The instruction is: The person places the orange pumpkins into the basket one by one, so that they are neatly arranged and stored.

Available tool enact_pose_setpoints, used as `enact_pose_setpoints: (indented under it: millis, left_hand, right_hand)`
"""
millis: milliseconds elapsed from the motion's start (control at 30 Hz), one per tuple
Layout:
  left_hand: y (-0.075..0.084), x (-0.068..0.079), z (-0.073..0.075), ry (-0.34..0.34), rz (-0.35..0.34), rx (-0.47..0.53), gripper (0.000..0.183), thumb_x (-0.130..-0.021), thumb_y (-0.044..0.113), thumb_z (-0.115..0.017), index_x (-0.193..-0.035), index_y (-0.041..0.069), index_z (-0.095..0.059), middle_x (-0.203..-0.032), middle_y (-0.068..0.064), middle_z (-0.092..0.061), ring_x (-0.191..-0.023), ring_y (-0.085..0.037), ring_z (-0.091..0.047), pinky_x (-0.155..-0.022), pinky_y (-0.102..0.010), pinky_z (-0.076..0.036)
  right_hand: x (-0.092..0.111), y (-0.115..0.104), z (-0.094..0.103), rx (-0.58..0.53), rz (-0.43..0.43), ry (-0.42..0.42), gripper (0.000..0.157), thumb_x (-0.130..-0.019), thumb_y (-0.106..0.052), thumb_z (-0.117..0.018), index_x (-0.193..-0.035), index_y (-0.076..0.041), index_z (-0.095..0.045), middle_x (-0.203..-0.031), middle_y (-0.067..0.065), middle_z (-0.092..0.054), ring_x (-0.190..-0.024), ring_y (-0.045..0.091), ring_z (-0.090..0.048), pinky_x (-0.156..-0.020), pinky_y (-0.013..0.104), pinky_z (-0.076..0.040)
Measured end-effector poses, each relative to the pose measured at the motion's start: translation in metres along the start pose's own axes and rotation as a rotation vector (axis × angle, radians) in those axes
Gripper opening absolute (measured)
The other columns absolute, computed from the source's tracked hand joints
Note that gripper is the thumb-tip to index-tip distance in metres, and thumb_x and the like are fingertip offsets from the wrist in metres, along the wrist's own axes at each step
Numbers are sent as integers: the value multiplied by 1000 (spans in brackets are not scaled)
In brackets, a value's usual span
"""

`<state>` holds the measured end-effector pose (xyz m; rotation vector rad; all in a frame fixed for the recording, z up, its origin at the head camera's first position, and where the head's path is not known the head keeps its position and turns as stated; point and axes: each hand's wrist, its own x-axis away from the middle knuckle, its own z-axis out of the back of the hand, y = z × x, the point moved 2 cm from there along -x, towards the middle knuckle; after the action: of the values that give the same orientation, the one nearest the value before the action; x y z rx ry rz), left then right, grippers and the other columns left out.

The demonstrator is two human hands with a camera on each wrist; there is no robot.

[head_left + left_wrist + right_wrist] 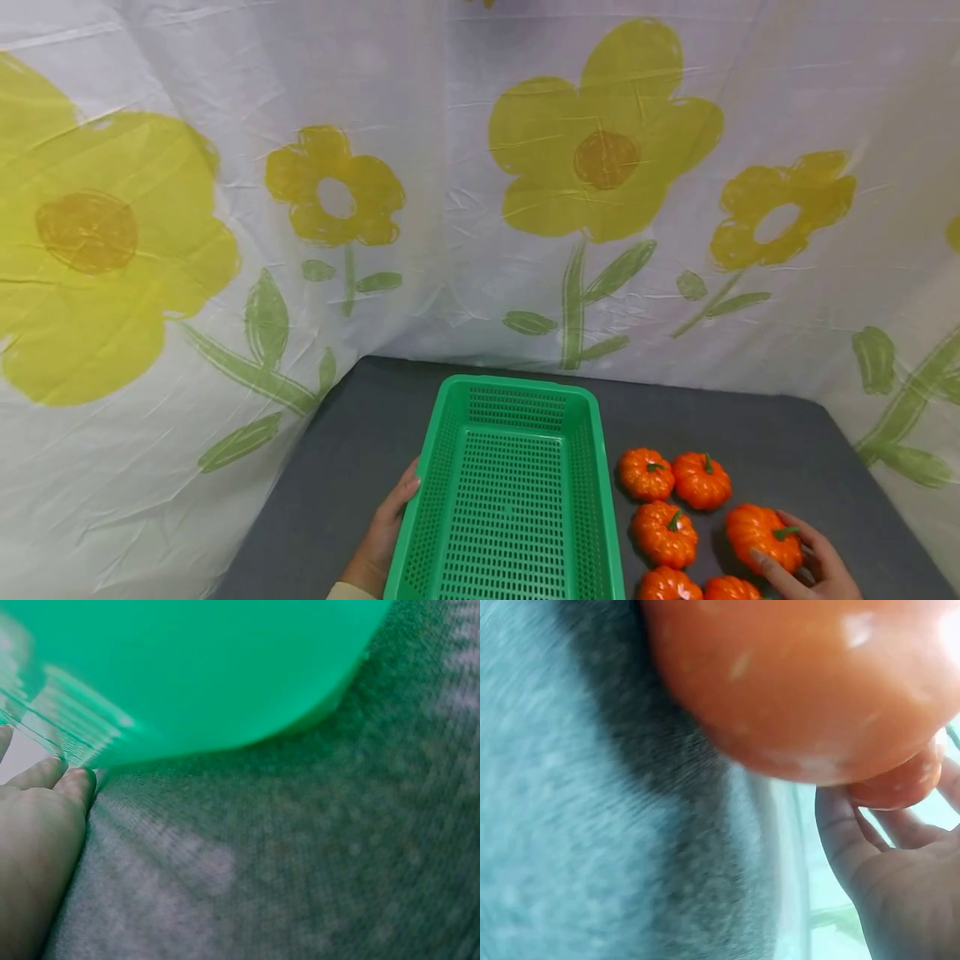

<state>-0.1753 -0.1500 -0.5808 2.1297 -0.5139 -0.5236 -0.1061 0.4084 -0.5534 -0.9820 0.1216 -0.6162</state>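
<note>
A green plastic basket (504, 500) with slotted walls and floor stands on the dark grey table, and nothing lies inside it. My left hand (384, 529) holds the basket's left rim from outside; in the left wrist view its fingertips (79, 780) meet the green wall (225, 675). To the right, my right hand (813, 567) grips an orange toy pumpkin (757, 533) with a green stem, thumb on the near side and fingers on the far side. Large and blurred, an orange pumpkin surface (802, 690) fills the top of the right wrist view, with my fingers (844, 832) beside it.
Several more orange pumpkins (665, 533) sit between the basket and my right hand, the nearest ones cut off by the frame's bottom edge. A white curtain (450, 167) with yellow flowers surrounds the grey table (330, 467) at the back and sides.
</note>
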Motion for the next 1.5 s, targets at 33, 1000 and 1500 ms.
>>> enact_pose_setpoints:
  millis: [33, 1000, 1500]
  left_hand:
    - [0, 0, 0, 1, 1, -1, 63, -120, 34, -11, -174, 17, 15, -181, -3, -5, -164, -27, -9, -129, -50, -14]
    - [1, 1, -1, 83, 42, -48, 66, -120, 38, -17, -175, 13, 12, -179, -4, -12, -162, -25, -17, -128, -44, -22]
    - [-1, 0, -1, 65, 30, -40, 65, -120, 37, -15, -175, 14, 11, -180, -7, -8, -163, -32, -13, -127, -47, -22]
  right_hand:
    - [2, -2, 0, -7, 2, 19, 85, -101, -37, -81, -163, 6, -41, -141, 30, -54, -80, -5, -54, -64, 23, -53]
    - [47, -56, -8, -43, 512, -87, 65, -105, -9, -76, -158, 5, -40, -137, 4, -48, -101, -10, -57, -73, 25, -60]
    - [59, -88, -28, -7, 558, -217, 67, -100, -11, -84, -155, 4, -48, -146, 26, -43, -103, -8, -55, -75, 26, -60]
